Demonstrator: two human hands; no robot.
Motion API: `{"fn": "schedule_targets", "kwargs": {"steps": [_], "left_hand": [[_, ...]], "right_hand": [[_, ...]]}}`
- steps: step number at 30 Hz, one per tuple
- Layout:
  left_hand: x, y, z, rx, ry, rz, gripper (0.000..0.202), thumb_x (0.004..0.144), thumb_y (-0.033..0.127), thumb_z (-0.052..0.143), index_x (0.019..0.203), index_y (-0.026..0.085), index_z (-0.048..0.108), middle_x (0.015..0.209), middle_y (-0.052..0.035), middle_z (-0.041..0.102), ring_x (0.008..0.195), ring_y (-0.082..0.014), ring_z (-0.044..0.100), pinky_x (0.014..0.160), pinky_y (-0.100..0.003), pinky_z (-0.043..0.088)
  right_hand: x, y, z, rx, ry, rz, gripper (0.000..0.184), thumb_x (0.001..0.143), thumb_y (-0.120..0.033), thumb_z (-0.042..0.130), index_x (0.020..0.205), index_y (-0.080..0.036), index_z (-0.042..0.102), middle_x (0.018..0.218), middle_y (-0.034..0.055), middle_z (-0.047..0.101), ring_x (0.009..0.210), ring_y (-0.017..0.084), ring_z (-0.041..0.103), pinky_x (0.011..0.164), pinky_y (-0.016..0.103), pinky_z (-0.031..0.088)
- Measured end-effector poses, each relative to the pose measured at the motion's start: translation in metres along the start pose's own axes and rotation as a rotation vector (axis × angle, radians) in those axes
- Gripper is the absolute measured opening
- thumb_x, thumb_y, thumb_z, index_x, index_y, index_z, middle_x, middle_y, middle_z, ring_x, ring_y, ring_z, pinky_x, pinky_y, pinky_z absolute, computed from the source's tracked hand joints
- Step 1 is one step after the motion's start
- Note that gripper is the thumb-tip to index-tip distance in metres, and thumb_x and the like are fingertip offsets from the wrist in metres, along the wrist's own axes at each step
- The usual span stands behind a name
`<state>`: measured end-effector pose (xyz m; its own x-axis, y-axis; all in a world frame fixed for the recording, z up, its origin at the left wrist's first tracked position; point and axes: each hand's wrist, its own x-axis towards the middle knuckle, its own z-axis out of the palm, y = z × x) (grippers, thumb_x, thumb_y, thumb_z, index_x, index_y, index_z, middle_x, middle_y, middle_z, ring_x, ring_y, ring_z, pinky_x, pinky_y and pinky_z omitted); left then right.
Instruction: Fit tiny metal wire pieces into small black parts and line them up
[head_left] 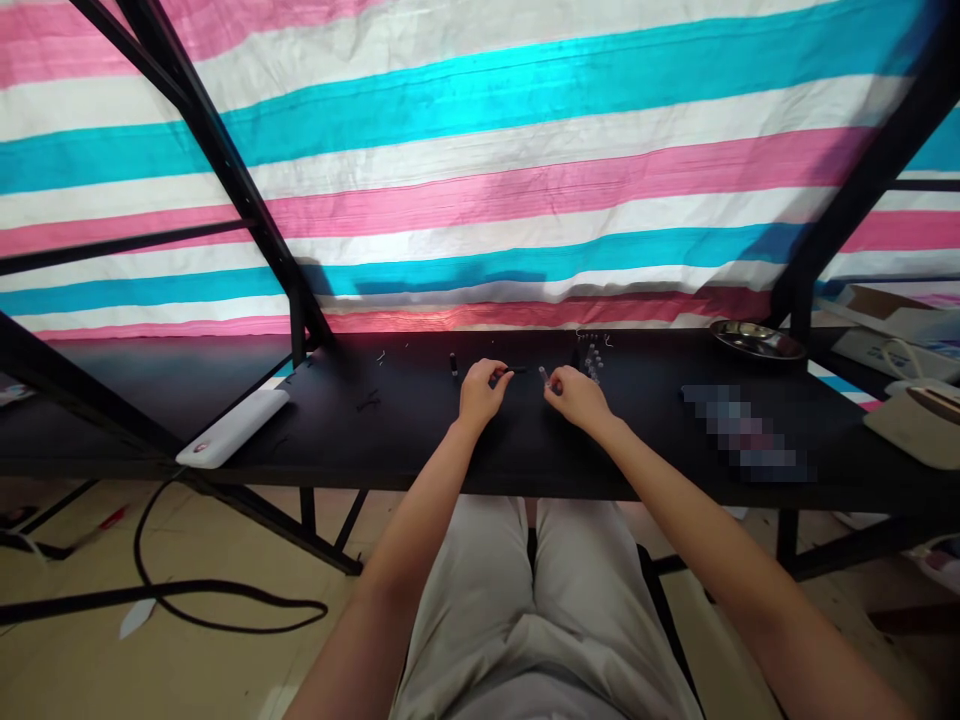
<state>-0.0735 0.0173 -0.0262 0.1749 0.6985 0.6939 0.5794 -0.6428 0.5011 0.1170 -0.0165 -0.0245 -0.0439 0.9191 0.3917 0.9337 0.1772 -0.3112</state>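
Over the black tabletop (420, 430), my left hand (481, 392) pinches a small dark stick-like piece (516, 370) that points to the right. My right hand (579, 396) is closed on a small pale, see-through tube-like piece (544, 376), its end showing past the fingertips. A short gap separates the two pieces. Just beyond my right hand lies a cluster of small clear pieces (593, 358). Left of my left hand stands a short dark cylinder with a pale end (454, 365). The pieces are too small to name exactly.
A white oblong device (234, 428) lies at the left end. Dark scraps (368, 402) and white bits (381, 356) are scattered on the table. At the right are a shiny metal dish (757, 341) and a blurred-out item (750, 435). Black frame posts (225, 160) flank a striped sheet.
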Motion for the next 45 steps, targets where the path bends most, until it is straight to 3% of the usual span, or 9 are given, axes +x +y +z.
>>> {"fn": "schedule_targets", "kwargs": {"steps": [5, 11, 17, 23, 28, 33, 45], "left_hand": [[0.000, 0.000, -0.001, 0.013, 0.015, -0.018, 0.010, 0.082, 0.026, 0.058, 0.086, 0.017, 0.061, 0.079, -0.0027, 0.060, 0.073, -0.0131, 0.054, 0.074, -0.027, 0.046], [0.001, 0.001, -0.002, 0.008, 0.046, -0.016, 0.009, 0.083, 0.026, 0.057, 0.086, 0.018, 0.061, 0.081, -0.0027, 0.061, 0.075, -0.0134, 0.055, 0.072, -0.026, 0.045], [0.000, 0.001, -0.002, -0.012, 0.054, 0.015, 0.011, 0.084, 0.027, 0.056, 0.087, 0.018, 0.061, 0.080, -0.0023, 0.060, 0.074, -0.0129, 0.054, 0.073, -0.026, 0.045], [0.000, 0.001, -0.002, -0.001, 0.034, -0.001, 0.011, 0.084, 0.026, 0.056, 0.090, 0.019, 0.061, 0.081, -0.0024, 0.060, 0.074, -0.0129, 0.055, 0.073, -0.026, 0.045], [0.000, 0.004, -0.002, 0.002, 0.036, 0.061, 0.015, 0.085, 0.025, 0.054, 0.096, 0.018, 0.063, 0.079, -0.0025, 0.060, 0.074, -0.0130, 0.054, 0.075, -0.027, 0.045], [-0.002, 0.003, 0.001, 0.012, -0.044, 0.121, 0.017, 0.087, 0.027, 0.053, 0.096, 0.020, 0.065, 0.082, -0.0030, 0.061, 0.082, -0.0147, 0.055, 0.079, -0.029, 0.046], [-0.001, 0.001, 0.003, -0.032, -0.169, 0.137, 0.011, 0.084, 0.025, 0.056, 0.088, 0.018, 0.064, 0.081, -0.0026, 0.061, 0.076, -0.0135, 0.054, 0.072, -0.028, 0.046]], "right_hand": [[0.023, -0.012, 0.011, -0.021, 0.020, -0.038, 0.011, 0.080, -0.027, 0.048, 0.081, -0.020, 0.056, 0.081, 0.0029, 0.061, 0.065, 0.013, 0.052, 0.055, 0.025, 0.028], [0.015, -0.012, 0.027, -0.084, 0.040, -0.050, 0.012, 0.081, -0.026, 0.047, 0.084, -0.019, 0.056, 0.084, 0.0040, 0.062, 0.067, 0.014, 0.053, 0.056, 0.025, 0.027], [0.013, -0.013, 0.026, -0.094, 0.017, -0.012, 0.012, 0.082, -0.027, 0.046, 0.085, -0.020, 0.055, 0.085, 0.0045, 0.063, 0.067, 0.014, 0.054, 0.056, 0.025, 0.027], [0.012, -0.015, 0.025, -0.126, 0.035, -0.055, 0.013, 0.083, -0.025, 0.044, 0.084, -0.019, 0.055, 0.087, 0.0053, 0.063, 0.071, 0.016, 0.056, 0.057, 0.026, 0.028], [0.010, -0.016, 0.024, -0.162, 0.034, -0.094, 0.012, 0.082, -0.023, 0.044, 0.085, -0.018, 0.055, 0.086, 0.0065, 0.063, 0.072, 0.016, 0.056, 0.058, 0.027, 0.029], [0.008, -0.018, 0.022, -0.160, 0.045, -0.127, 0.013, 0.082, -0.023, 0.044, 0.085, -0.018, 0.056, 0.086, 0.0064, 0.063, 0.073, 0.016, 0.056, 0.060, 0.026, 0.029], [0.010, -0.009, 0.024, -0.132, 0.036, -0.237, 0.014, 0.083, -0.023, 0.046, 0.081, -0.017, 0.058, 0.082, 0.0062, 0.063, 0.069, 0.015, 0.054, 0.061, 0.026, 0.029]]}}
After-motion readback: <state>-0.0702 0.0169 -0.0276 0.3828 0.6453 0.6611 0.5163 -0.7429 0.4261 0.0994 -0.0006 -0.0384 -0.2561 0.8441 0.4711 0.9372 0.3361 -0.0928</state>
